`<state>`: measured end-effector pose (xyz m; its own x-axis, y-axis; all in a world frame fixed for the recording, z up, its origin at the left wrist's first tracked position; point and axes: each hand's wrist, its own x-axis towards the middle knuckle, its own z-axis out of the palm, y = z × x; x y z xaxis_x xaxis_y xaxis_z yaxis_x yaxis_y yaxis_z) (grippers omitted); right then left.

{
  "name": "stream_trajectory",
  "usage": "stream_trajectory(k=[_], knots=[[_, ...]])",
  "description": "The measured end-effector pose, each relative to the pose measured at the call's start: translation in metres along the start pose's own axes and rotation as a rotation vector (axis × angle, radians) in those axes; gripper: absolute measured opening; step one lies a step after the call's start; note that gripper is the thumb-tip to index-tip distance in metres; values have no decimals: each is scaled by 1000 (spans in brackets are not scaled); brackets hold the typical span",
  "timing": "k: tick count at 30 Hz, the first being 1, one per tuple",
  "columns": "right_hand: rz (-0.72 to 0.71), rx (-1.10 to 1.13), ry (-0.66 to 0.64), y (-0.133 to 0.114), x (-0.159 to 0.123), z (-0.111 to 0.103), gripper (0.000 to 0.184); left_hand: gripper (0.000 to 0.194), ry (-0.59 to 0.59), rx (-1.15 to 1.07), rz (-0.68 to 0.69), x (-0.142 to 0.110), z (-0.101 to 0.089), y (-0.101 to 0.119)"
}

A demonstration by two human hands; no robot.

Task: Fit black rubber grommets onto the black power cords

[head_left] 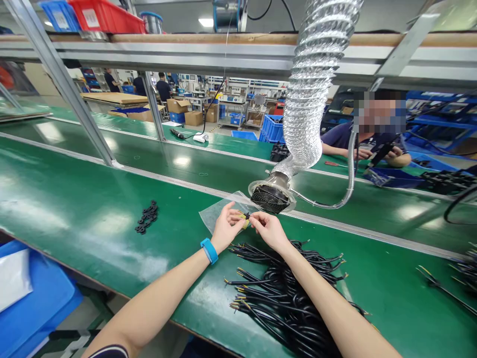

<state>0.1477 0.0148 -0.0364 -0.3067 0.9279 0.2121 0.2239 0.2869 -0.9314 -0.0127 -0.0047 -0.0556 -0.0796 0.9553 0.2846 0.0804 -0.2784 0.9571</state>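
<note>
Pinching a small black part (pixel 247 216) with both the left hand (pixel 225 226) and the right hand (pixel 269 229), apparently to steady it from two sides, by a clear bag (pixel 210 216) and fan (pixel 270 198), with cables (pixel 283 303) heaped on the surface (pixel 112 253), likely for easy reach.

Head cam looks fwd & down at nearby green bench (pixel 181 223).
</note>
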Motion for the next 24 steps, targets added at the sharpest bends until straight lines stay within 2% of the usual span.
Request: stream_trajectory(k=[2, 4, 6, 8, 10, 12, 15, 18, 21, 24], knots=[[-5, 18, 30, 1, 0, 0, 37, 49, 40, 48, -48, -3, 5, -3], [-12, 17, 45, 2, 1, -1, 34, 31, 17, 156, -50, -7, 8, -2], [-21, 13, 72, 1, 1, -1, 29, 12, -65, 287, -18, -13, 11, 1], [-35, 8, 106, -1, 0, -1, 26, 1, -193, 412, 65, -19, 14, 6], [-44, 5, 128, -3, 0, -1, 24, 6, -302, 480, 167, -23, 14, 9], [-50, -3, 136, -5, 0, -1, 22, 10, -308, 481, 189, -23, 14, 10], [-60, -28, 135, -4, 0, -2, 21, 15, -143, 356, 46, -14, 10, 9], [-75, -51, 121, 0, 0, -2, 22, 30, -31, 73, -93, -5, 5, 9], [-103, -96, 72, 2, -1, -3, 20, 46, -100, -182, -160, -1, 3, 10], [-116, -141, 35, 1, -2, -3, 20, 50, -147, -283, -207, -2, 2, 11]])
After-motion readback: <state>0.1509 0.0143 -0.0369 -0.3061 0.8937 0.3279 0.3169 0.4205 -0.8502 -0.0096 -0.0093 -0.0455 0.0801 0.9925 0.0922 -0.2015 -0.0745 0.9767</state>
